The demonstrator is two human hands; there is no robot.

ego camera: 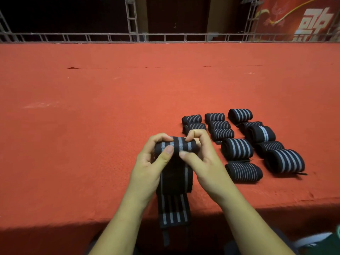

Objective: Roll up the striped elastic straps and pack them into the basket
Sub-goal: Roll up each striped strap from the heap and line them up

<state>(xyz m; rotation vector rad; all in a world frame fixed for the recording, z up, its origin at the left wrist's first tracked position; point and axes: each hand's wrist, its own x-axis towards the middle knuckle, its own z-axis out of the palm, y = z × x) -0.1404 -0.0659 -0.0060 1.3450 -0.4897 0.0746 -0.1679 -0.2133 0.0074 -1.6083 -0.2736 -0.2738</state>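
Two bare forearms reach in from the bottom edge, and between them the loose tail (173, 212) of a black strap with grey stripes hangs over the near edge of the table (92, 126), which is covered in red cloth. Further up, the same strap is wound into a roll (176, 146) held just above the cloth. The left hand (152, 159) grips the roll's left end, fingers curled over the top and thumb pressed on the front. The right hand (200, 157) pinches the right end the same way, with its thumb against the striped face.

Just to the right lie the finished rolls (237, 149), set on the cloth in three rough columns; some have broad stripes, some fine ones, and several touch their neighbours.

Beyond the far edge of the table stands a metal frame (132, 19), with a red banner (303, 17) at the upper right.
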